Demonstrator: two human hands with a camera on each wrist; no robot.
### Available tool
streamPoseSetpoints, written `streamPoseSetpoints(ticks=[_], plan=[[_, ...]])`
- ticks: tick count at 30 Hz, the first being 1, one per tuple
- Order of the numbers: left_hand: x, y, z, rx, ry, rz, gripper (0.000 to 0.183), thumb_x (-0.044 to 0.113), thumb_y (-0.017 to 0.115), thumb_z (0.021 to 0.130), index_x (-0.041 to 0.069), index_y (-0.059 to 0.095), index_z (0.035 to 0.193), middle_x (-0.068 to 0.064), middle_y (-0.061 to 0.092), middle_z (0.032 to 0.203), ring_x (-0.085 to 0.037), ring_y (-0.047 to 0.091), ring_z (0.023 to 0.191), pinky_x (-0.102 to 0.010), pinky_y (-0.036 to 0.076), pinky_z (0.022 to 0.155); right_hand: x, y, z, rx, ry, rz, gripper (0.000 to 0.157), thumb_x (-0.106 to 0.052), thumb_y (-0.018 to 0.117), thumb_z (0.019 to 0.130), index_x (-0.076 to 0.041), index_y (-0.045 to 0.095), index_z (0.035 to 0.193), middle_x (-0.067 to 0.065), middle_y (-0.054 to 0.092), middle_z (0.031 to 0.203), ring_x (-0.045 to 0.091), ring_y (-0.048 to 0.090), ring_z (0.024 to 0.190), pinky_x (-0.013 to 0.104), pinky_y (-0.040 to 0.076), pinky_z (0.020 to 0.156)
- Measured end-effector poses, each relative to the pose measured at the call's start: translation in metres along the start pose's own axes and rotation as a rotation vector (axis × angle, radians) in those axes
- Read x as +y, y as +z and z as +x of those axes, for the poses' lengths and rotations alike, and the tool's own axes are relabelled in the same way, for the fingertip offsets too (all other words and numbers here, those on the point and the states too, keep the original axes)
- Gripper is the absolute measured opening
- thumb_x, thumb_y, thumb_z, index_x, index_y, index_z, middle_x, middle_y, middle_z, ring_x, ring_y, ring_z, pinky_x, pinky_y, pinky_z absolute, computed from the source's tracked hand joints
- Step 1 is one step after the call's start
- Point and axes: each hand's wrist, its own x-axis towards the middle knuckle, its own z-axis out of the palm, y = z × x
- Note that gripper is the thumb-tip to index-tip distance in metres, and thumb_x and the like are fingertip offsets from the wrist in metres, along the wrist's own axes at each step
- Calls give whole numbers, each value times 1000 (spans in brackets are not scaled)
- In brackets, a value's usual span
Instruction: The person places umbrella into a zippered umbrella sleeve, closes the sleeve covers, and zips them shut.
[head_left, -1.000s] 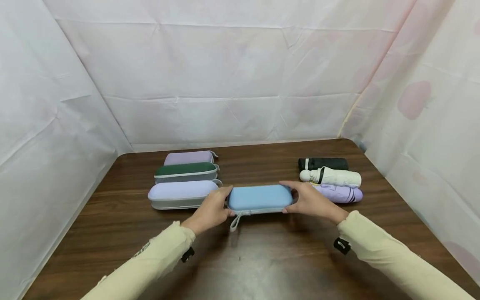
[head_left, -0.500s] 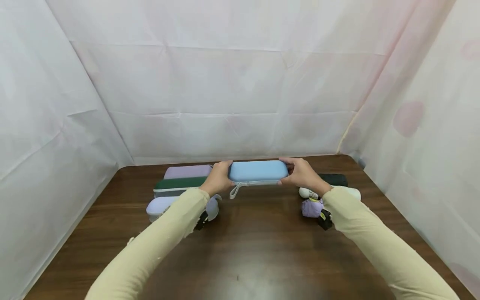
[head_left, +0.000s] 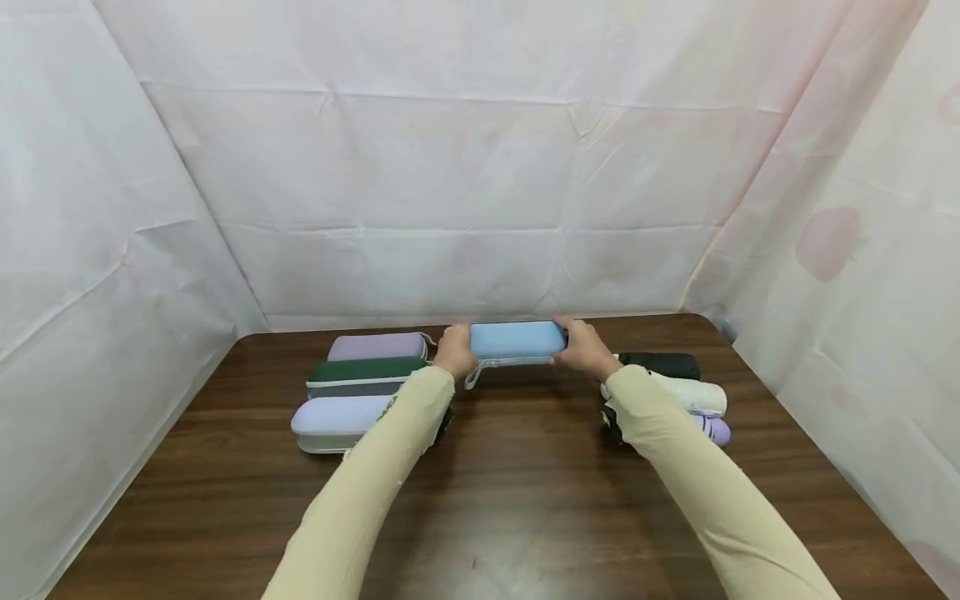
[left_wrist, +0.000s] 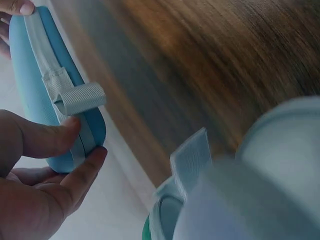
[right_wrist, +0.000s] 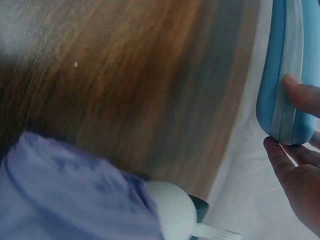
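A light blue zippered case [head_left: 517, 340] with a grey zip band and a pull loop is held lengthwise between both hands near the table's far edge. At its left end, my left hand [head_left: 456, 352] pinches the case; in the left wrist view the thumb [left_wrist: 65, 137] lies on the zip band beside the loop. My right hand [head_left: 583, 347] grips the other end, its thumb [right_wrist: 302, 95] on the zip band in the right wrist view. Both wrist views show the case seemingly raised off the tabletop. Its underside is hidden in the head view.
Left of the case lie a purple case [head_left: 377, 346], a green case [head_left: 366, 369] and a lavender case [head_left: 341, 417], partly behind the left sleeve. At right, black [head_left: 663, 364], white [head_left: 701, 395] and purple [head_left: 714, 429] folding umbrellas lie partly behind the right sleeve. Curtains surround the table [head_left: 510, 500].
Both hands have carried the blue case away from me towards the far table edge, keeping their hold on its ends. The head view has tilted up a little. The other cases and umbrellas stay put.
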Motion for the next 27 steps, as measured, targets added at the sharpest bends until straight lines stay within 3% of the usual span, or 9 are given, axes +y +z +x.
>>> streamPoseSetpoints(ticks=[5, 11, 15, 20, 27], plan=[[-2, 12, 4, -39, -51, 45, 65, -10, 61, 82, -10, 34, 141, -26, 44, 135, -38, 47, 120, -41, 46, 89, 7, 14, 7, -2, 46, -62, 82, 5, 76, 76, 8, 30, 144, 31, 42, 137, 43, 48, 120, 50, 42, 94], [-5, 27, -5, -51, -81, 34, 58, -9, 63, 84, -10, 39, 138, -26, 47, 131, -37, 50, 117, -43, 45, 92, 18, 29, 7, -23, 93, -115, 82, 4, 75, 76, 8, 30, 144, 30, 41, 139, 41, 47, 121, 49, 42, 95], [-14, 36, -11, -40, -81, 41, 58, -8, 65, 83, -11, 40, 136, -27, 48, 129, -38, 51, 116, -43, 46, 91, 21, 41, 2, -38, 74, -138, 79, 6, 73, 77, 11, 30, 143, 31, 41, 138, 41, 47, 122, 49, 41, 96], [-25, 37, -8, -32, -77, 74, 64, -8, 67, 82, -12, 37, 138, -29, 47, 131, -39, 51, 117, -43, 45, 93, 18, 48, 5, -51, 58, -155, 78, 7, 72, 78, 13, 29, 143, 31, 40, 139, 40, 45, 124, 49, 38, 99], [-26, 33, 2, -38, -70, 103, 66, -6, 65, 84, -12, 32, 141, -29, 44, 133, -39, 50, 117, -43, 43, 94, 14, 44, 16, -78, 67, -195, 78, 6, 70, 81, 13, 24, 144, 32, 38, 140, 40, 44, 125, 48, 38, 99]])
